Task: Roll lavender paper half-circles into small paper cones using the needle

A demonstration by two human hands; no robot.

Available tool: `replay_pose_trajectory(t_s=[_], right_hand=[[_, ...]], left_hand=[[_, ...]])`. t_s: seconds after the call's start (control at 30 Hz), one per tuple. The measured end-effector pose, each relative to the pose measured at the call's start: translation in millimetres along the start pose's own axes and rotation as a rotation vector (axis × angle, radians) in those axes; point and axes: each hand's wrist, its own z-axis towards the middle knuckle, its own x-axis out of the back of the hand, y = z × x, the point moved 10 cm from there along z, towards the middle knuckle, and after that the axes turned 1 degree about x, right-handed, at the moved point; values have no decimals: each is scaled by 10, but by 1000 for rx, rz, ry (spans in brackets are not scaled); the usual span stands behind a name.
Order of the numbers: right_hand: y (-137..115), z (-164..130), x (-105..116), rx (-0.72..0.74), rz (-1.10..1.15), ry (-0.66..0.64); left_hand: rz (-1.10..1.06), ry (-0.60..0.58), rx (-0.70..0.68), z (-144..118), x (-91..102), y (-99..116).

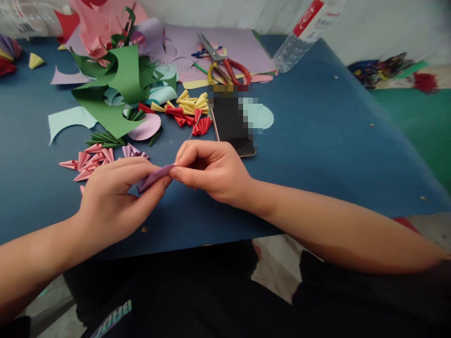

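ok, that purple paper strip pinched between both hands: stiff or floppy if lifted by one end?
Probably floppy: the purple paper strip looks like thin paper, curving slightly between the left hand and right hand. Likely very light, like the paper scraps nearby. It would probably crease easily under the fingers.

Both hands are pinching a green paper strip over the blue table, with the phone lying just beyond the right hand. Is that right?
Not quite: the paper strip is lilac, not green, as the head view shows. The green paper lies further back in the scrap pile. The rest stands: the left hand and right hand both pinch it over the blue table, and the phone lies just beyond the right hand.
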Motion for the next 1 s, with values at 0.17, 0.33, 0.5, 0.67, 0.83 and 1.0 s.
replay_pose_trajectory(t_s=[0.17,0.33,0.5,0.67,0.83,1.0], right_hand=[[-21,8,-13,43,48,-32],[-111,1,-18,130,-19,-50],[-178,-20,-32,187,-52,-50],[-167,-24,-39,230,-66,-74],[-227,-50,-44,291,-124,-81],[-312,-78,-31,352,-207,-48]], left_hand=[[-3,-6,-44,-4,9,41],[-9,-14,-98,-8,13,82],[-24,18,-88,-4,39,83],[-64,52,-170,-25,56,87],[-119,48,-171,-27,28,38],[-80,58,-133,-27,17,15]])
